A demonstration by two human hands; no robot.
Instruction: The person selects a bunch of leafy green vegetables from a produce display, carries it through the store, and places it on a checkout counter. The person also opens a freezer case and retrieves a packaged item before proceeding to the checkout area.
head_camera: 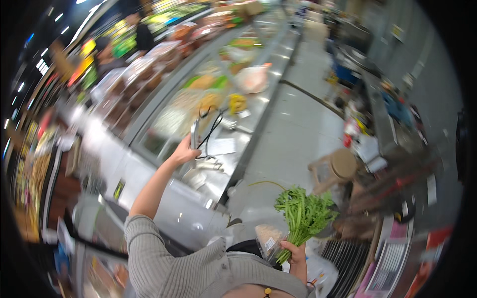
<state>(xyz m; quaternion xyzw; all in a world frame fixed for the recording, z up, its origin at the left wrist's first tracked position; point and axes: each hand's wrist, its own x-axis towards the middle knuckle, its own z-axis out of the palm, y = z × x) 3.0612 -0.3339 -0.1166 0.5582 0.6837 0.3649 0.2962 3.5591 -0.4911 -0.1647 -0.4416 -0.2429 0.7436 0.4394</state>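
Observation:
My left hand (184, 152) is stretched out over the serving counter and grips a slim silver-edged device, probably a phone (194, 135). A thin black cord (213, 130) hangs in loops beside it. Close to my body, my right hand (295, 254) is closed around the stems of a bunch of leafy greens (303, 212). A clear plastic bag of pale, crumbly food (269, 238) with a printed label is also held against those stems. White paper (222, 146) lies on the steel ledge (244, 139) beyond my left hand.
A glass display case (175, 111) with trays of food runs along the left. On the ledge sit a yellow roll (237, 103) and a plastic-wrapped pale item (253, 79). A brown stool (342, 163) stands on the grey floor (294, 138). Two people (143, 35) are blurred beyond the case.

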